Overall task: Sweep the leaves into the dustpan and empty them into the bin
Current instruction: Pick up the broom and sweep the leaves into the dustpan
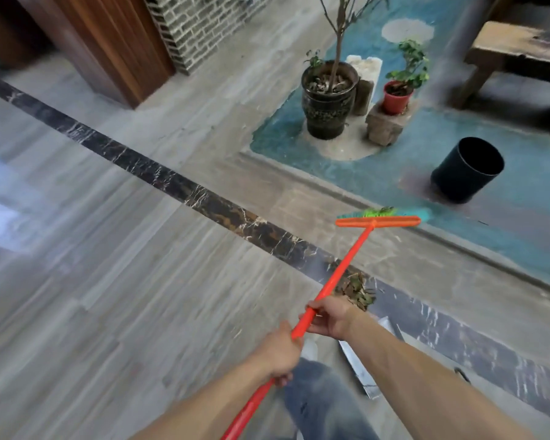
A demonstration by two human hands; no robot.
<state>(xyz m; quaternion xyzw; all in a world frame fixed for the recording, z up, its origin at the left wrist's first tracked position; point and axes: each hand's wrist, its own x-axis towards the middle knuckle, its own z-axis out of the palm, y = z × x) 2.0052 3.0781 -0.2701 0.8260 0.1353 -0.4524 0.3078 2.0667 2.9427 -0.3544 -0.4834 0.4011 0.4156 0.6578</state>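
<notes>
Grey stone floor (pixel 115 249) with a dark marble strip and a sunken blue patch

The dark veined strip (pixel 178 185) runs diagonally across the pale streaked tiles, and a small heap of dry leaves (pixel 358 290) lies on it, with a metal dustpan (pixel 359 366) on the floor just beside the heap. Past a low stone kerb, the worn blue floor (pixel 505 217) carries a black bin (pixel 467 169), a large dark plant pot (pixel 327 100) and a stone block (pixel 385 123) with a red pot (pixel 396 98) on top. A wooden bench (pixel 515 58) stands at the far right.
</notes>
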